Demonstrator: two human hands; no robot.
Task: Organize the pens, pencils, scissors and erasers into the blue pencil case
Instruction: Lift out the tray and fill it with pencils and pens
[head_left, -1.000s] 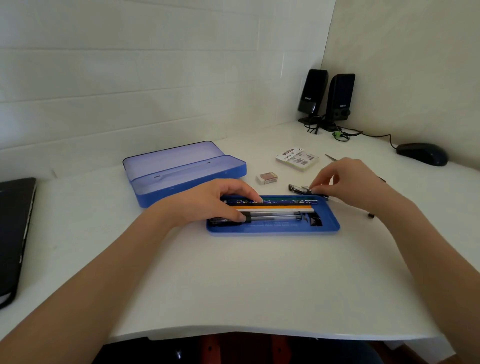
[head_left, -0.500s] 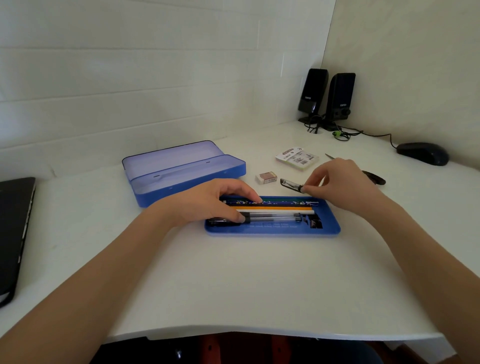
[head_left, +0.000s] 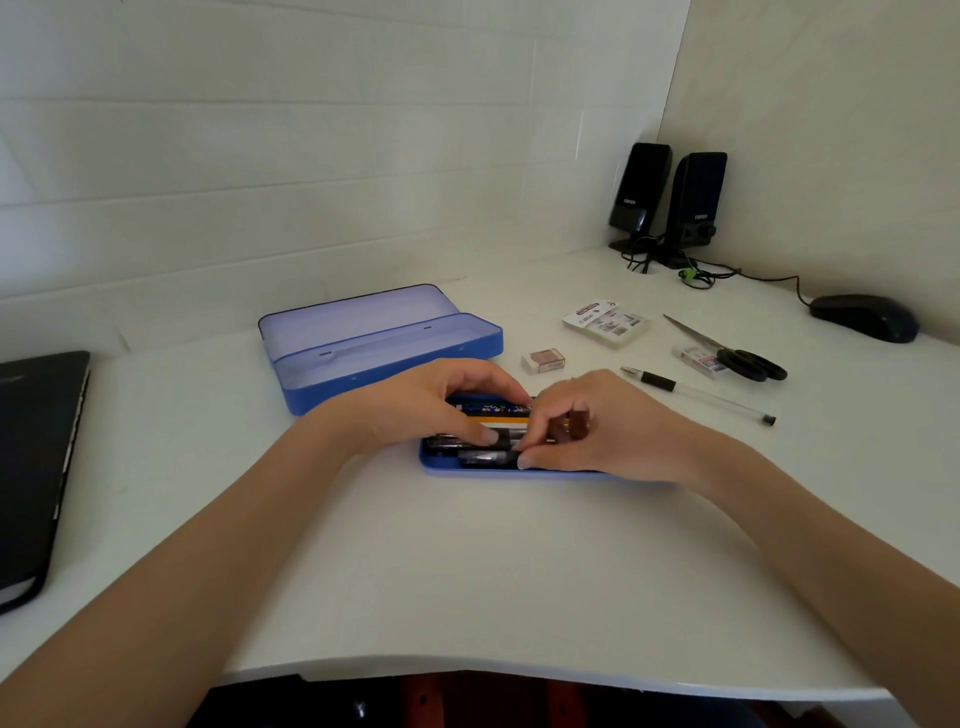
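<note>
A shallow blue tray (head_left: 434, 466) lies on the white desk and holds several pens and pencils side by side. My left hand (head_left: 415, 410) is curled over the tray's left end, fingertips on the far pencils and thumb on a black pen, holding the row. My right hand (head_left: 602, 426) pinches a black pen (head_left: 485, 457) lying in the tray's front row. The open blue pencil case (head_left: 395, 364) sits behind the tray. On the desk lie a small eraser (head_left: 543, 360), a clear pen (head_left: 698, 396), black-handled scissors (head_left: 732, 356) and a wrapped eraser (head_left: 696, 358) under them.
A white printed packet (head_left: 605, 322) lies behind the eraser. Two black speakers (head_left: 667, 200) with cables stand in the corner, a black mouse (head_left: 862, 317) to their right. A black laptop (head_left: 36, 467) lies at the left edge. The desk's front edge is close to me.
My right hand carried the black pen from behind the tray's right end to its front row. The clear pen and the wrapped eraser are now uncovered. My left hand stayed put.
</note>
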